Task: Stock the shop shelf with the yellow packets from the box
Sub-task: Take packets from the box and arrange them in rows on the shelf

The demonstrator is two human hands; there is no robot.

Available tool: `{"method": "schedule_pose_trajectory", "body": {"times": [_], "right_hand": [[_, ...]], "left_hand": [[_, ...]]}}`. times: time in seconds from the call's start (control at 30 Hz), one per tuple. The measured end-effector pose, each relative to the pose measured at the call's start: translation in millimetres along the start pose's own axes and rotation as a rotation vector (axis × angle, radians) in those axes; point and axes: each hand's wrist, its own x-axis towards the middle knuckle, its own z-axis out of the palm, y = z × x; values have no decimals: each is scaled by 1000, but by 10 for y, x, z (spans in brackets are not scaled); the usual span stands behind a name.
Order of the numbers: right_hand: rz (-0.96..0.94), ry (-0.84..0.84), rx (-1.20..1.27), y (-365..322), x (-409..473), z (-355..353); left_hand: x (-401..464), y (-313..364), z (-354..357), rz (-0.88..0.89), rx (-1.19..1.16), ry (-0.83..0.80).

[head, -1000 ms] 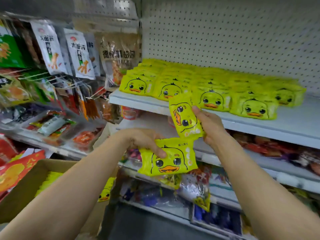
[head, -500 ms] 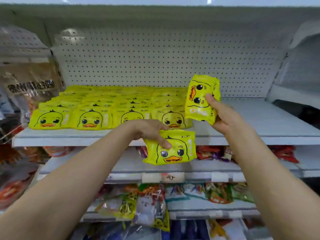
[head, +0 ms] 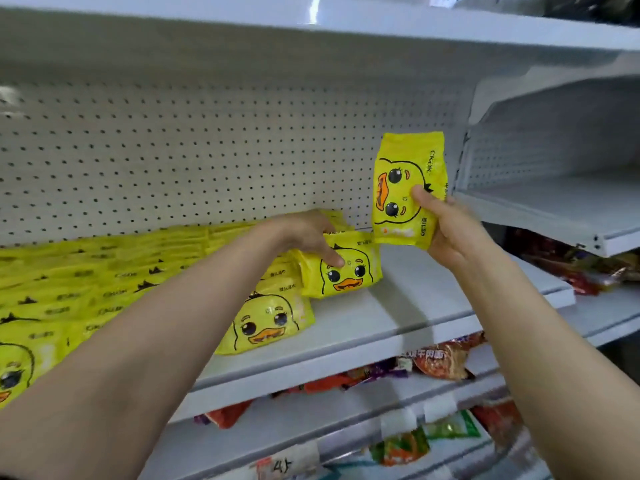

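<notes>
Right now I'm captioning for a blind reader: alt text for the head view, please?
The left hand sets a yellow duck packet on the white shelf beside the stocked rows; the right hand holds another packet upright.

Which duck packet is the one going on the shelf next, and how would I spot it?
Find the white shelf under the pegboard, covered on the left with flat yellow duck packets. At the right end of those rows, the left hand presses down one duck packet. Unlike the packet in the right hand, its duck face sits upright, and it lies behind the front packet.
</notes>
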Motion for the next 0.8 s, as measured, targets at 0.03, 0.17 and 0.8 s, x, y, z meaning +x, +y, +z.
{"method": "schedule_pose_trajectory", "body": {"times": [0.03, 0.17, 0.8], "right_hand": [[3, 5, 1, 13, 43, -33], [28, 34, -27, 85, 216, -195], [117, -100, -118, 156, 1290, -363]], "left_hand": [[103, 4, -1, -10, 25, 20], [441, -63, 19, -24, 85, 8], [843, -348, 385, -224, 219, 305]]}}
